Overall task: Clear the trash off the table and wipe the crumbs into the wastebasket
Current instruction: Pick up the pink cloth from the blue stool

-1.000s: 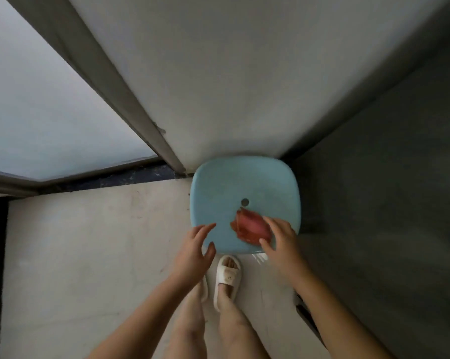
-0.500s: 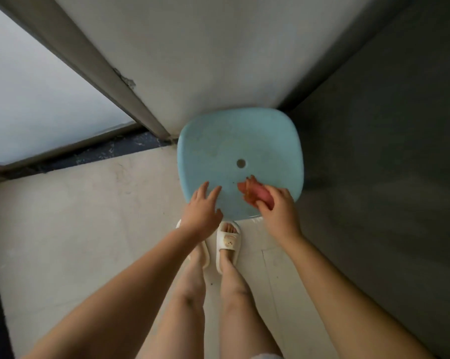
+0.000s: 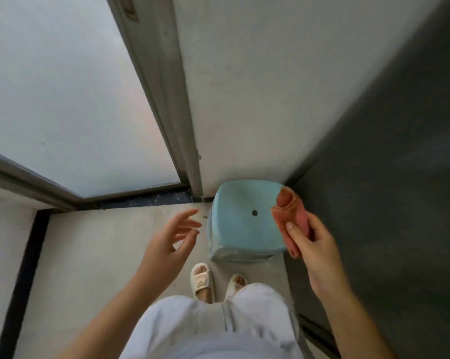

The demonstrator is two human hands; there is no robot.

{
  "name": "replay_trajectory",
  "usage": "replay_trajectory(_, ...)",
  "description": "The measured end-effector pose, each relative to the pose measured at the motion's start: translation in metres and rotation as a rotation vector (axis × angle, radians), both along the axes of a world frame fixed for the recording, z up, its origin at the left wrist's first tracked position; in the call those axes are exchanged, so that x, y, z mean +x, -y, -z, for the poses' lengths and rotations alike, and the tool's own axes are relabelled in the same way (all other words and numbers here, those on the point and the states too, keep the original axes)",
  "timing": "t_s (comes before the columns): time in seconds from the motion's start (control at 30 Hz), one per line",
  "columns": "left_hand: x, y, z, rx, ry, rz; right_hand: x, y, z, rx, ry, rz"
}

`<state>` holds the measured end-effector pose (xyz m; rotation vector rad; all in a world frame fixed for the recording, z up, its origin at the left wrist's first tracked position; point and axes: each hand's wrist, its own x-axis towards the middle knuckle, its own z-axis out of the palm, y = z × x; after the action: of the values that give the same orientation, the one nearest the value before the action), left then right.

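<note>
A light blue plastic stool [image 3: 240,224] with a small round hole in its seat stands on the floor in the corner, just ahead of my feet. My right hand [image 3: 311,248] grips a crumpled orange-red cloth [image 3: 289,211] and holds it over the stool's right edge. My left hand [image 3: 168,242] hovers left of the stool above the floor, fingers spread, holding nothing. No wastebasket or crumbs can be seen.
A white wall rises behind the stool and a dark grey wall [image 3: 389,177] runs along the right. A frosted glass door with a grey frame [image 3: 164,104] stands at the left. My feet in white slippers [image 3: 201,279] are on the pale tiled floor.
I have straightened up and the view has swung left. My right hand lifted the cloth from the seat's front to its right edge. My left hand left the seat and moved left.
</note>
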<state>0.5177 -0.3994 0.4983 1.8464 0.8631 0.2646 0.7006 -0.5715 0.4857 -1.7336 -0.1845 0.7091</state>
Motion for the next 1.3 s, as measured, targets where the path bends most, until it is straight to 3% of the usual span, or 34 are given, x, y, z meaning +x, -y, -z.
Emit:
replay_trajectory(0.13, -0.054, 0.015, -0.023, 0.06, 0.041, -0.328, -0.025, -0.007, -0.013, 0.054, -0.09, -0.141)
replay_trajectory(0.37, -0.099, 0.09, -0.027, 0.051, 0.128, -0.872, -0.015, -0.043, -0.03, 0.103, -0.077, -0.529)
replay_trajectory(0.53, -0.117, 0.196, -0.012, -0.008, 0.218, -1.264, -0.027, -0.057, -0.034, 0.123, -0.08, -0.89)
replay_trajectory(0.73, -0.128, 0.347, 0.002, -0.022, 0.262, -1.746, -0.111, -0.028, -0.03, 0.071, -0.115, -1.351)
replay_trajectory(0.97, -0.133, 0.49, -0.002, 0.094, 0.334, -2.148, -0.226, 0.059, -0.043, 0.021, -0.035, -1.818)
replay_trajectory(1.3, -0.12, 0.737, -0.013, 0.232, 0.34, -2.789, -0.365, 0.314, -0.045, 0.009, -0.052, -2.486)
